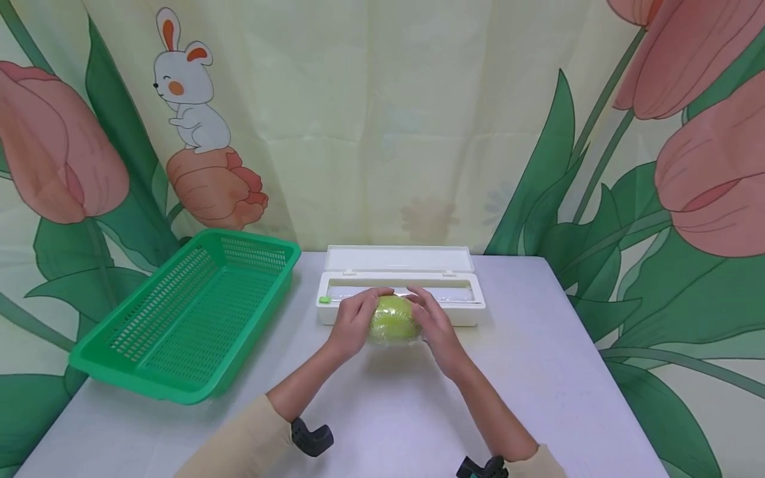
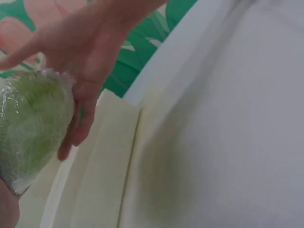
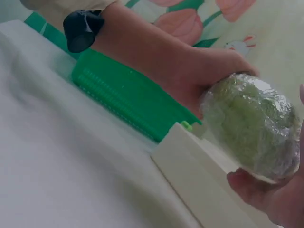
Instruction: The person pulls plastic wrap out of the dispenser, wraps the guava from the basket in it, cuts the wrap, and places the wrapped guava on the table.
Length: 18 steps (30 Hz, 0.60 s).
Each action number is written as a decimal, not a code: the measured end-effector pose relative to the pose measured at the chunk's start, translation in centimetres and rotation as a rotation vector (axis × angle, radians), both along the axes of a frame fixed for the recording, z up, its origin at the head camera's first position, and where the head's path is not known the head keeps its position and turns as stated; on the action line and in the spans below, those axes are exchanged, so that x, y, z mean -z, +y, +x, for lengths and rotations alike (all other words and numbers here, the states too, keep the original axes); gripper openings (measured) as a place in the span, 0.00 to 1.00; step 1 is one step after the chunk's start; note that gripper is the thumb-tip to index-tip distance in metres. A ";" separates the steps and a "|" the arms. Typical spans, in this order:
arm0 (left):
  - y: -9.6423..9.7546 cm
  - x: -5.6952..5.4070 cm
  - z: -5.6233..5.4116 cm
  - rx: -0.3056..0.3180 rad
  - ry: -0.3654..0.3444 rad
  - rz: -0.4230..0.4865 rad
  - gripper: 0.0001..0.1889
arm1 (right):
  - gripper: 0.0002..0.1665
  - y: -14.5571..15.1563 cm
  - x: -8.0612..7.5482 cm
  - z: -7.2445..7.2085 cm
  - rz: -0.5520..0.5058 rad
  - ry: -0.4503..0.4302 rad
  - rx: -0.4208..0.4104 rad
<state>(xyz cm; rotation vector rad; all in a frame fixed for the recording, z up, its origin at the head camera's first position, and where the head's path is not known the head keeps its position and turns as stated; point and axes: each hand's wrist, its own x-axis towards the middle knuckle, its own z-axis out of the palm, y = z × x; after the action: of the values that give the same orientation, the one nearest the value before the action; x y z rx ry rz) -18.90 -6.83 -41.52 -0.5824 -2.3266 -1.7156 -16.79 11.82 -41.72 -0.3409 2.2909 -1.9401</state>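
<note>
A round, light green fruit [image 1: 392, 318] in glossy clear cling film is held up between both hands, above the table's middle. Its exact kind is hidden under the wrinkled film. My left hand [image 1: 355, 320] grips it from the left, thumb toward its top; the right wrist view shows that hand [image 3: 204, 71] behind the wrapped fruit [image 3: 251, 126]. On the other side, my right hand [image 1: 437, 328] holds it with fingers spread around its right side. In the left wrist view, loose film edges stick out beside that hand [image 2: 83, 52].
Just behind the hands stands a white cling film dispenser box [image 1: 472, 295], lid [image 1: 399, 257] raised, with a green slider [image 1: 325, 299] at its left end. A green plastic basket [image 1: 224, 372] sits at the left on the white table [image 1: 538, 385]. Behind hangs a printed curtain [image 1: 382, 133].
</note>
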 end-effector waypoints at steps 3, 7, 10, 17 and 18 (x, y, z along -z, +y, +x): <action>0.2 -0.5 0.4 0.070 0.051 0.001 0.18 | 0.27 -0.2 0.1 -0.2 -0.106 -0.125 0.064; 0.4 -0.7 0.3 0.088 -0.123 0.043 0.20 | 0.22 -0.4 0.3 -0.1 -0.045 -0.050 0.133; 0.5 -0.3 -0.1 0.034 -0.288 0.093 0.22 | 0.21 -0.5 0.4 0.0 0.044 0.094 0.143; 0.8 0.2 0.1 -0.108 -0.325 0.134 0.23 | 0.25 -1.2 -0.1 0.4 -0.022 0.148 0.121; 0.9 0.3 0.2 -0.118 -0.267 0.119 0.22 | 0.26 -1.3 -0.3 0.4 -0.068 0.098 0.122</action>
<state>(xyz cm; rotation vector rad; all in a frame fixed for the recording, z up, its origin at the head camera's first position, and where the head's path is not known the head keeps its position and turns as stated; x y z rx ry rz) -18.70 -5.97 -41.77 -0.2008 -2.3516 -1.9621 -16.38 10.56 -41.46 -0.3166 2.3622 -2.1085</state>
